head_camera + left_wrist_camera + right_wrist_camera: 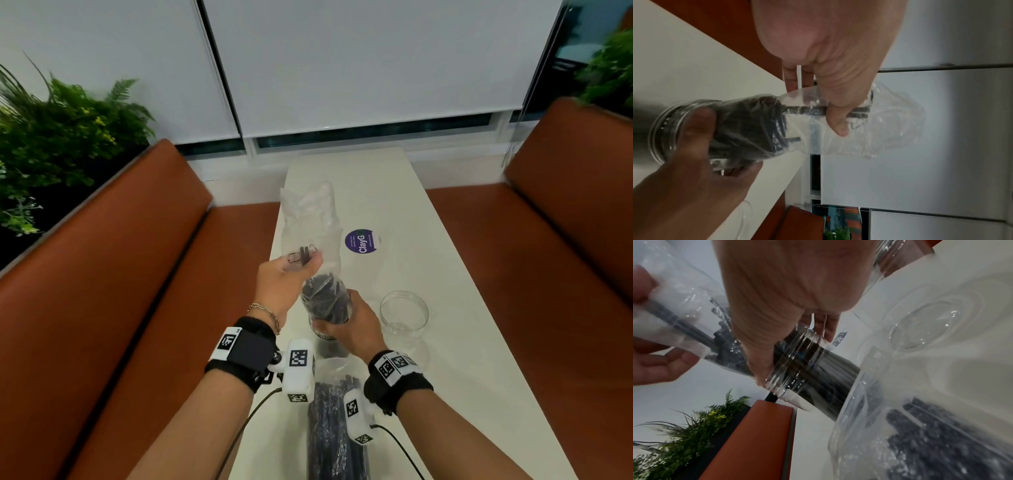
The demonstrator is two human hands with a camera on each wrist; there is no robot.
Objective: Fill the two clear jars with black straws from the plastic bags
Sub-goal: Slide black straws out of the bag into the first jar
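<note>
- While the person stands at a long white table [445, 359], the head view shows the right hand [352, 325] wrapped around the mouth of a clear jar [325, 337] packed with black straws [325, 301], the jar upright near the table's left edge.
- Rising out of that jar, a crinkled clear plastic bag [308, 212] still sheathes the straw tops; the left hand [284, 281] pinches it, and a few stray straws through it, between thumb and fingers.
- A second clear jar [404, 313], round and holding nothing, stands just right of the first; a second bag of straws [329, 428] lies flat on the near end of the table, and a round purple sticker [363, 241] sits farther back.
- Orange-brown padded benches [120, 274] flank the table, with green ferns [58, 130] behind the left one.
- From the left wrist, the left thumb [838, 120] presses two straws [805, 110] inside the glossy film, while the right hand [694, 170] curls round the jar's ribbed threaded neck [663, 123].
- From the right wrist, right fingers [760, 353] clamp the threaded rim [797, 363] above dark straw shafts; the empty jar [931, 324] lies beyond, and the full bag [920, 443] fills the foreground.
</note>
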